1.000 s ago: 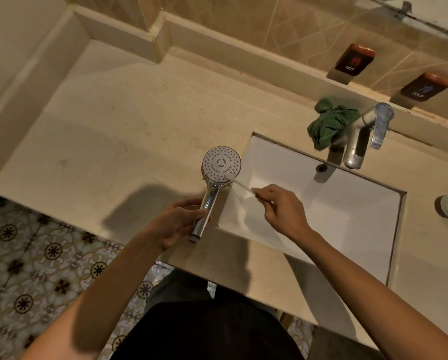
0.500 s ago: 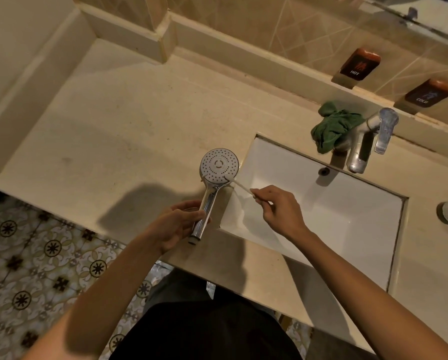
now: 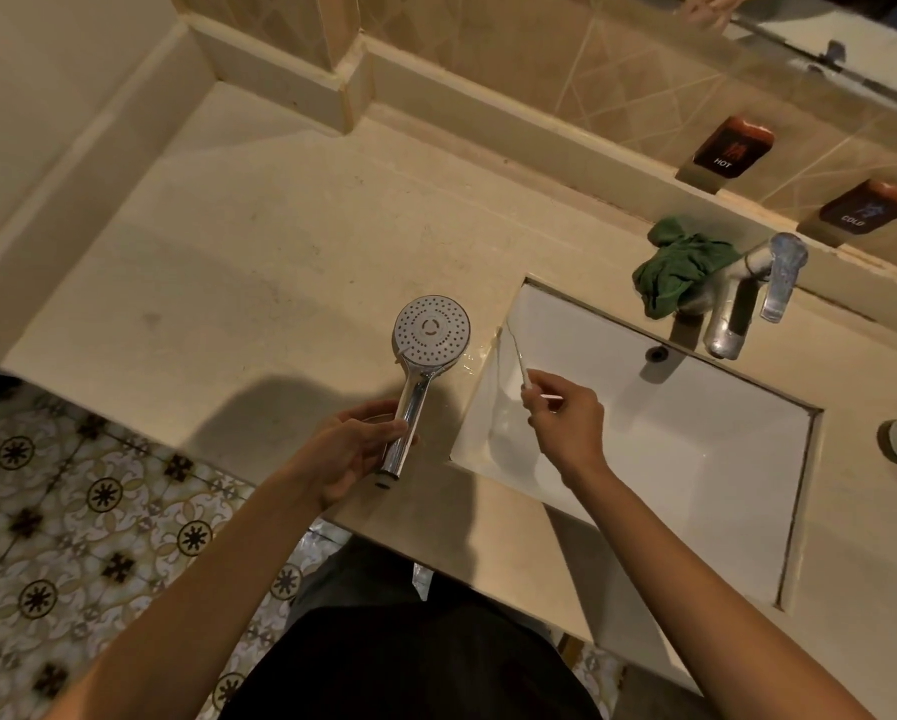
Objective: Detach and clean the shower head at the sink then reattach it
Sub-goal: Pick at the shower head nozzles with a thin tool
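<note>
Shower head (image 3: pixel 432 331): chrome, detached, nozzle face up toward camera. Held above the surface (image 3: pixel 238 262) just left of the sink's (image 3: pixel 696 439) left rim, near the surface's front edge. Handle runs down from the round face into the left hand (image 3: pixel 355 449).

Left hand: closed round lower part of handle, thumb on top, fingers wrapped under; handle end sticks out past the palm toward the front edge. Round face sits well clear of the hand, farther from the person.

Right hand (image 3: pixel 566 420): over the sink's front-left corner, fingers pinched on a thin pale stick (image 3: pixel 515 350). Stick angles up-left; tip near the sink's left rim, just right of the shower head, not touching it. Kind of tool: can't tell, too thin.

Sink: white rectangular basin set into right part of surface; overflow hole at back wall.

Faucet (image 3: pixel 737 298): chrome, at sink's back edge, lever handle to its right.

Green cloth (image 3: pixel 677 270): bunched on surface at sink's back edge, touching left side of faucet.

Wall behind: two dark tags, HOT (image 3: pixel 732 147) and COLD (image 3: pixel 864 205).

White item at surface's right edge, cut off by frame; can't tell what.
</note>
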Demonstrator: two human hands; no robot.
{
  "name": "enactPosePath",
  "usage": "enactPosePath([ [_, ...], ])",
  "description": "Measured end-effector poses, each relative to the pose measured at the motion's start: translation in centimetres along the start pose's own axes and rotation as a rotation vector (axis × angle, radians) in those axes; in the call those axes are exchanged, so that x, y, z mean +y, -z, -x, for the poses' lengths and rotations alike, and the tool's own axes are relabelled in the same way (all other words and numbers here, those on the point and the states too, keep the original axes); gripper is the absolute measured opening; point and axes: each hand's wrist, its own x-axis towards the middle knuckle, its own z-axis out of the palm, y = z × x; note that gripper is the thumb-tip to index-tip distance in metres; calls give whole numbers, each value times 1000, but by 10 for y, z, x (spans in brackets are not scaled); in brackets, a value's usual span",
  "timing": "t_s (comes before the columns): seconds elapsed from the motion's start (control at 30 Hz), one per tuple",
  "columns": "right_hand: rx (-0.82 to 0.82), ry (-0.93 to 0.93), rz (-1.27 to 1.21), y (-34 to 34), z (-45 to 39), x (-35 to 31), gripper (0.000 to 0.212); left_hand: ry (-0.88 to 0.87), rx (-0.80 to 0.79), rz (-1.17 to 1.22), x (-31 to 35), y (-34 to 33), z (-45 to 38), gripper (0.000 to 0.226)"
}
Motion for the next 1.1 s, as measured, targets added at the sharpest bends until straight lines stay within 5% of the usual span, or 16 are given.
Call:
enactPosePath([
  [0.37,-68,-189,-25,-65,2,-63,23,-110,-30,-79,20,12,-1,43],
  [0.93,31,-195,111,-114,3,-80,26,-141,6,-121,39,26,-5,38],
  [1.1,67,-129,-112,-98,17,-88,18,-133,3,-165,43,11,-11,35],
])
